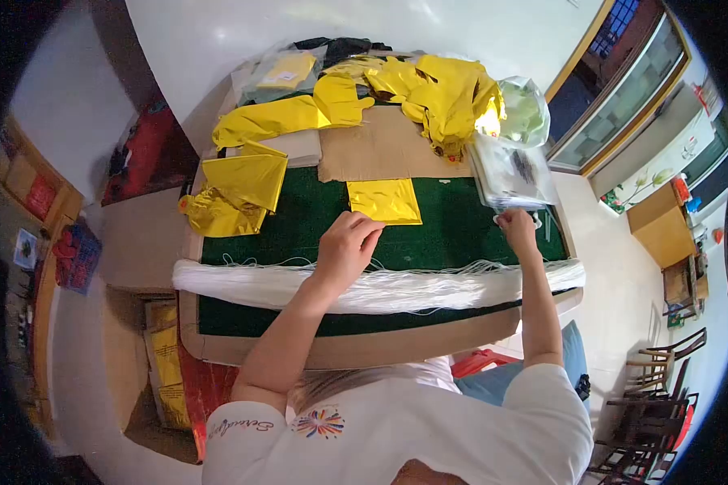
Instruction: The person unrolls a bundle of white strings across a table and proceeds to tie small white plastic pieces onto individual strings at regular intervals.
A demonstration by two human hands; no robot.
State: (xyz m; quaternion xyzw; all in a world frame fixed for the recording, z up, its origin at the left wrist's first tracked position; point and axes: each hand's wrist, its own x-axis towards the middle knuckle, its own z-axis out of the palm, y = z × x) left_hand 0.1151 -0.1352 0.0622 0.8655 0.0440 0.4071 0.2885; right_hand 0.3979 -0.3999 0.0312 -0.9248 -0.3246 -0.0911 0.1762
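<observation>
A flat, folded yellow foil packet [384, 200] lies on the green table surface [315, 214] in front of me. My left hand [348, 248] is closed at its lower left edge, thumb and forefinger pinched on the foil. Farther right, my right hand [518, 230] is pinched shut just below a stack of clear plastic bags [514, 174]. A bit of white shows at its fingertips; I cannot tell what it is. Beneath both forearms, a long bundle of white string [429, 289] stretches across the front of the table.
Crumpled yellow foil pieces [453, 93] cover the back of the table, with a long inflatable-looking foil piece [287, 117] at left. Folded foil [243, 186] lies left of the packet. Behind it sits brown cardboard [372, 149]. An open carton [162, 364] stands at the lower left.
</observation>
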